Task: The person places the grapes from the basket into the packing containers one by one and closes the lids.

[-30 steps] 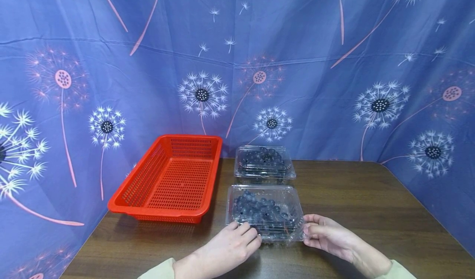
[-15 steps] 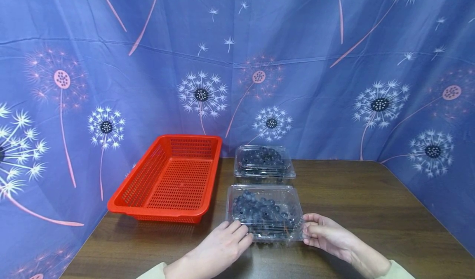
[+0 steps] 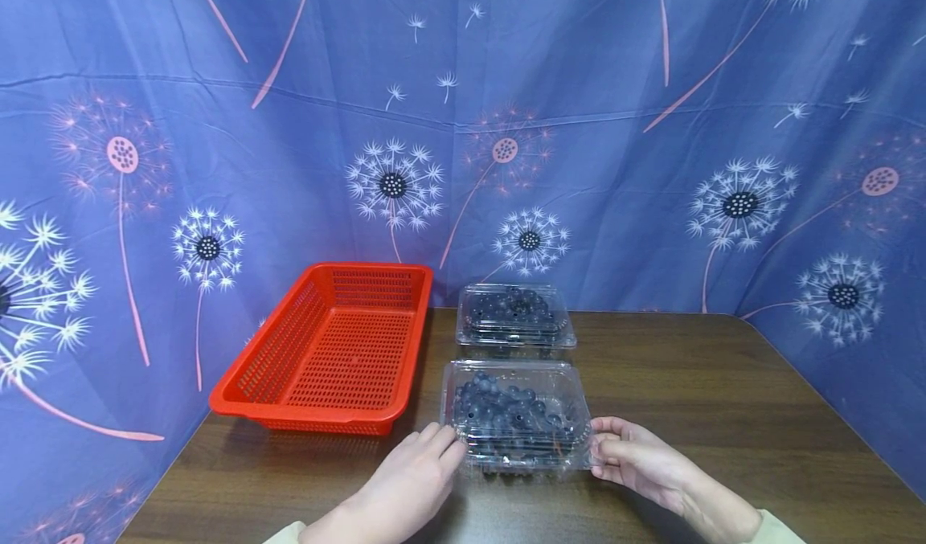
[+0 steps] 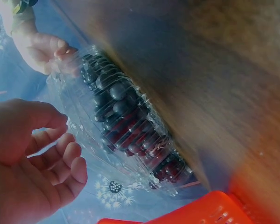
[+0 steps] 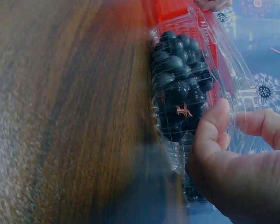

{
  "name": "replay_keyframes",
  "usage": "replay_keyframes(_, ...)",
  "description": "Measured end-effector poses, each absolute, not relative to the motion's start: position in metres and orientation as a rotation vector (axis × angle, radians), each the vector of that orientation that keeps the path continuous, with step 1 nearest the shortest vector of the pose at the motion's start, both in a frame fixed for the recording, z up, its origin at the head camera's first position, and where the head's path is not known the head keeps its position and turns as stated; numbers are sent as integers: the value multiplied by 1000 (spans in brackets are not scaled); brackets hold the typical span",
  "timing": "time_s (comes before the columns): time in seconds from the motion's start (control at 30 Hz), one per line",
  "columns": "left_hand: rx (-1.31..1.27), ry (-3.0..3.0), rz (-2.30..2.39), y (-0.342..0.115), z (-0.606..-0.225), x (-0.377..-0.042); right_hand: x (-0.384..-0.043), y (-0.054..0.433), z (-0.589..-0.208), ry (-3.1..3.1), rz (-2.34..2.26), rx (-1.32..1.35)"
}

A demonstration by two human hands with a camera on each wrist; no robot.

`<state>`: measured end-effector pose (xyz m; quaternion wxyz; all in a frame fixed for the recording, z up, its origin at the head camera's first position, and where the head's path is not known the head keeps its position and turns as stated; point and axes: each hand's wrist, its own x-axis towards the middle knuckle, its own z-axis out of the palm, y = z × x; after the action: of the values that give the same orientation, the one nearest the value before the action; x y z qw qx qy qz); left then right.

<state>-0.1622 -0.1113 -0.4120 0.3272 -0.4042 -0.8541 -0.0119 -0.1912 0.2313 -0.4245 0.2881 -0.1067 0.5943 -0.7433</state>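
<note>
In the head view, a clear plastic clamshell box (image 3: 571, 399) of dark grapes (image 3: 499, 403) stands on the table near me. My left hand (image 3: 408, 480) is at its front left corner. Seen from the left wrist, the thumb and forefinger tips of that hand (image 4: 42, 163) meet at the box's rim, the other fingers curled below. My right hand (image 3: 647, 464) holds the front right corner. In the right wrist view its thumb and forefinger (image 5: 263, 126) pinch the rim there. A brown stem (image 5: 183, 111) shows among the grapes.
Behind it stands a second clear clamshell box (image 3: 517, 315) of dark grapes. To the left is a red slotted plastic basket (image 3: 347, 359) with nothing in it. The brown wooden table (image 3: 687, 375) backs onto a blue dandelion-print cloth (image 3: 615, 166).
My left hand has slid leftward along the front edge of the near box to its corner. The right hand and both boxes have stayed where they were.
</note>
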Motion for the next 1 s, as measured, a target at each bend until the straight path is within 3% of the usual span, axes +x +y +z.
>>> replay_keyframes(1.0, -688, -2631, -1068, -133, -419, -161, -189, 232, -425, 1612, -1993, -236)
